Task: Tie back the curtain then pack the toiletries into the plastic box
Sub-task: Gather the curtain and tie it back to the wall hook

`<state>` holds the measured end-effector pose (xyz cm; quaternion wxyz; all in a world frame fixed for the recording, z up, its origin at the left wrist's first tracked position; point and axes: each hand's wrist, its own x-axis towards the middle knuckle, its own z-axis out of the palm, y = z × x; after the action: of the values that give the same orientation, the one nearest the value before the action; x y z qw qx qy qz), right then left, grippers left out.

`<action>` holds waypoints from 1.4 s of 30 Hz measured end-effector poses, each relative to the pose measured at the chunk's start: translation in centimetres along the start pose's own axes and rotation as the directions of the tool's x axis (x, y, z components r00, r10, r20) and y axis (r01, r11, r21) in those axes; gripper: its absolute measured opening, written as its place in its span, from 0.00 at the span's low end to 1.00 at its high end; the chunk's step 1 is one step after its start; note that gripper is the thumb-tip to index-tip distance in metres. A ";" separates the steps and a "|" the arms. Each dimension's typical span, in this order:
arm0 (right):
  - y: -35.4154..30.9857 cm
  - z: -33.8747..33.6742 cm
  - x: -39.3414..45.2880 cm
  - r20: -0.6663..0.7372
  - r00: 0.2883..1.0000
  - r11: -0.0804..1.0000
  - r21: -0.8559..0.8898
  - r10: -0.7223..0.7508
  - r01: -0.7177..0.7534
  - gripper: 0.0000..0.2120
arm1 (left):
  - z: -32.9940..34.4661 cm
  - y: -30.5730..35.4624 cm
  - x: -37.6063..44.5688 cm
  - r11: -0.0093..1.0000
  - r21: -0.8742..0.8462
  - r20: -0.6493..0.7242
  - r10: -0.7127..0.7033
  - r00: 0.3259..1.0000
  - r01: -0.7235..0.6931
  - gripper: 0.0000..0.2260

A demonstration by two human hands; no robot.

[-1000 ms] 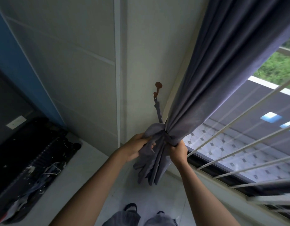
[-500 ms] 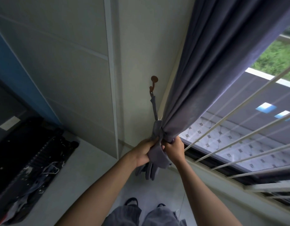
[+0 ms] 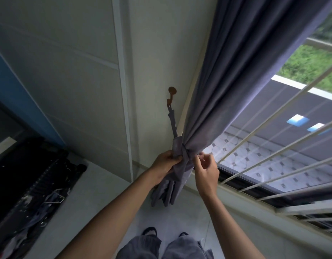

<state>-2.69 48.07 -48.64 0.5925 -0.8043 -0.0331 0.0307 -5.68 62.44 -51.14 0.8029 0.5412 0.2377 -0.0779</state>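
The right hand (image 3: 206, 171) has just let go and opened beside the knot, while the left hand (image 3: 166, 163) still pinches the tie-back (image 3: 177, 146) around the curtain (image 3: 226, 101). Between both hands the bundle hangs from the hook (image 3: 171, 93) above, so tying looks nearly done; no toiletries are in view.

Pale panelled walls (image 3: 71, 75) meet at a corner marked by a white vertical trim strip (image 3: 122, 90), with a blue panel (image 3: 17, 86) at the far left. Daylight enters through a window (image 3: 273, 146) fronted by slanting white bars (image 3: 284, 131), showing grass and a patterned tiled roof outside. The floor (image 3: 109, 199) is pale tile.
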 end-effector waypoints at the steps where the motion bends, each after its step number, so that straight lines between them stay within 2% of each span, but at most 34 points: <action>1: -0.1 0.2 0.1 0.007 1.000 0.999 -0.035 -0.014 0.015 0.11 | 0.0 0.2 0.0 1.000 -0.006 0.014 0.001 1.000 -0.001 0.10; 5: 0.3 0.3 0.9 0.039 0.998 0.990 -0.130 -0.057 0.062 0.08 | 0.8 0.9 0.2 1.000 -0.016 0.061 -0.003 0.998 0.004 0.10; 9: 0.4 -0.1 1.3 0.166 0.979 0.979 -0.145 -0.116 0.141 0.04 | 0.9 0.9 0.6 1.000 0.005 0.082 0.025 0.996 -0.025 0.09; 12: 0.3 -0.4 1.9 0.203 0.972 0.973 -0.175 -0.116 0.153 0.05 | 0.7 1.4 0.7 0.999 -0.005 0.055 0.035 0.998 -0.035 0.08; 15: 0.1 -0.9 2.3 0.246 0.957 0.945 -0.244 -0.156 0.217 0.02 | 0.7 2.7 0.9 0.990 -0.138 -0.033 0.029 0.999 -0.033 0.04; 18: -0.3 -0.9 1.8 0.200 0.944 0.906 -0.284 -0.263 0.313 0.04 | 0.7 3.9 1.6 0.990 -0.130 -0.082 0.046 0.996 -0.056 0.11; 20: -0.8 -0.4 1.1 0.163 0.935 0.888 -0.298 -0.314 0.350 0.05 | 0.9 4.0 2.1 0.986 -0.145 -0.085 0.067 0.994 -0.079 0.12; 24: -1.4 0.2 0.6 0.150 0.940 0.899 -0.277 -0.307 0.338 0.08 | 0.5 2.7 2.8 0.935 -0.344 0.012 0.099 0.995 -0.089 0.14; 28: -1.8 -0.1 1.6 0.222 0.940 0.887 -0.331 -0.259 0.322 0.08 | 0.9 2.8 2.3 0.895 -0.444 0.001 0.049 0.999 -0.044 0.18; 32: -1.8 -0.9 2.6 0.302 0.913 0.850 -0.370 -0.273 0.376 0.09 | 0.8 2.9 2.3 0.832 -0.554 0.002 0.020 1.000 -0.015 0.13; 34: -1.7 -1.6 2.9 0.355 0.890 0.846 -0.341 -0.288 0.410 0.08 | 0.8 2.9 2.4 0.841 -0.539 -0.029 0.030 0.999 -0.041 0.10; 36: -1.7 -2.4 3.1 0.412 0.872 0.847 -0.333 -0.264 0.413 0.08 | 1.2 3.6 2.2 0.919 -0.370 -0.164 0.080 0.983 -0.137 0.02; 38: -1.5 -3.1 3.5 0.443 0.865 0.844 -0.349 -0.235 0.407 0.08 | 1.2 4.0 2.0 0.968 0.040 -0.321 0.247 0.914 -0.248 0.07; 39: -1.4 -3.5 3.8 0.460 0.861 0.842 -0.358 -0.217 0.403 0.08 | 1.1 3.9 2.0 0.902 0.304 -0.340 0.404 0.849 -0.308 0.08; 40: -1.3 -3.8 4.0 0.479 0.856 0.844 -0.363 -0.196 0.396 0.08 | 1.1 3.6 1.8 0.766 0.533 -0.290 0.565 0.773 -0.360 0.08; 41: -1.3 -4.1 4.2 0.493 0.852 0.844 -0.370 -0.176 0.388 0.08 | 1.0 3.0 1.7 0.612 0.694 -0.206 0.674 0.709 -0.380 0.09; 42: -1.4 -4.3 4.4 0.499 0.850 0.838 -0.381 -0.170 0.391 0.07 | 1.1 2.4 1.5 0.487 0.780 -0.131 0.741 0.659 -0.392 0.10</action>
<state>2.06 44.80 -46.10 0.3545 -0.8797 -0.2951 0.1154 -3.14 62.61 -49.54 0.4353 0.8490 0.1703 0.2462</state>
